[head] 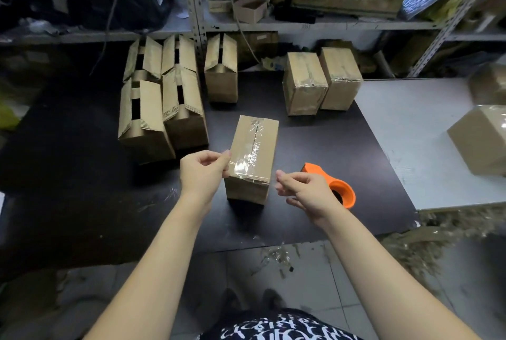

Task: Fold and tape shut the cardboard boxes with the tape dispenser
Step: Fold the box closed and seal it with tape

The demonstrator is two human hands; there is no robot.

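Taping the box point(254, 148) in the middle of the frame. Pinching what looks like a clear tape strip point(242, 168) over its near end with left hand point(201, 172) and right hand point(306, 192), fingers point(226, 157) curled tight. Next, likely pressing it down flat. Just right: orange tape dispenser point(342, 189) on dark surface point(315, 134); open boxes point(161, 99) upper left, shelves point(301, 26) on top.

**Person, as seen from the head camera.**
1. Left forearm point(164, 235), at 7 o'clock: bare from the frame's lower edge up to the wrist.
2. Right forearm point(364, 246), at 5 o'clock: likewise bare.
3. Left hand point(202, 172) and right hand point(304, 192): both bare.
4. Garment point(279, 326), at 6 o'clock: black fabric printed with dense, irregular white marks like brush strokes or script. Only a small part shows.
5. Two dark rounded shapes point(231, 300), just above the garment, on the floor: possibly footwear, too blurred to tell.
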